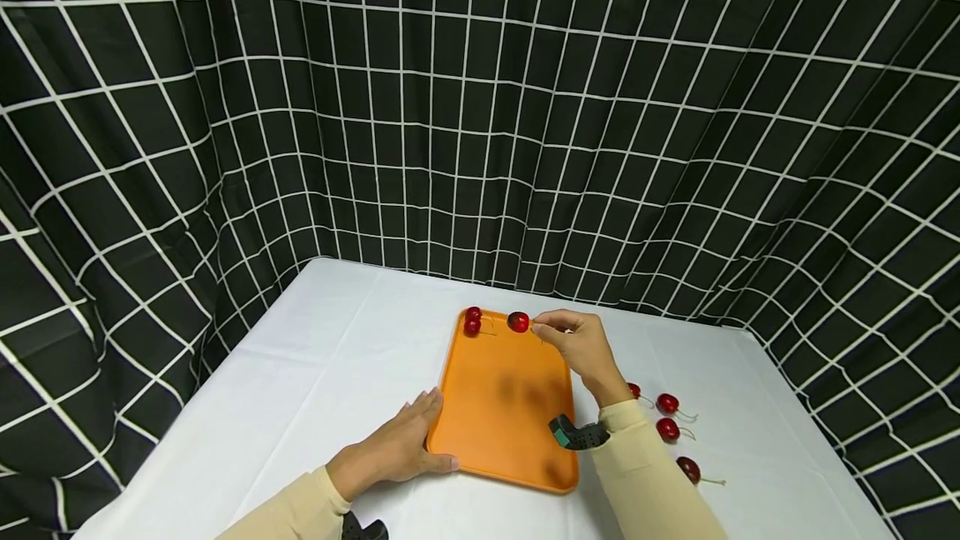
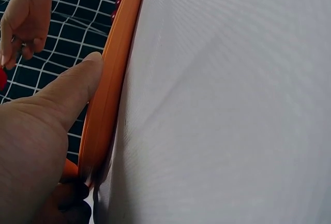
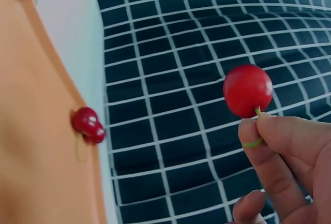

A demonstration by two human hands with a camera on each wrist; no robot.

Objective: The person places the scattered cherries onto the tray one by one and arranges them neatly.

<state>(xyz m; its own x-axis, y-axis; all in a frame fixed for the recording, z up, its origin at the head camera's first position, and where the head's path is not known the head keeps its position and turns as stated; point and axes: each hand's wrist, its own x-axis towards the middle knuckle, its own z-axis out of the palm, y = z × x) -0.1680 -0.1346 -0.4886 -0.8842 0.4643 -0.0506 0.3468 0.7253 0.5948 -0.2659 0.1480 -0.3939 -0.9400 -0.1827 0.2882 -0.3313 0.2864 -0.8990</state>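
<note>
An orange tray point(image 1: 502, 407) lies on the white-covered table. My left hand point(image 1: 405, 444) rests along its near-left corner, fingers by the left rim and thumb at the front rim. Above the tray's far end, my right hand point(image 1: 581, 347) pinches a red cherry point(image 1: 518, 322) by its green stem between thumb and fingertips. In the right wrist view this cherry point(image 3: 248, 90) hangs clear of the tray. Two other cherries point(image 1: 472, 327) sit together in the tray's far-left corner, stems pointing right.
Right of the tray, several cherries with stems lie on the white cloth, among them a bright one point(image 1: 667, 404) and a darker one point(image 1: 688, 470). One is partly hidden by the right forearm. A black curtain point(image 1: 480, 107) with white grid lines surrounds the table.
</note>
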